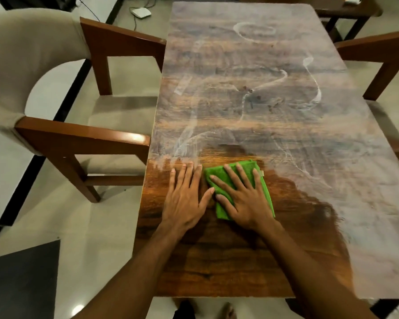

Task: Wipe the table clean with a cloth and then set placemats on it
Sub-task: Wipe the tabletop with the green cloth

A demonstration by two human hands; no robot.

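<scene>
Presently: table near strip wiped dark, remainder filmed with pale dust; green cloth lies at the boundary; right hand presses it flat-fingered, gripping nothing; left hand flat on bare wood beside; placemats unseen, unset.
</scene>
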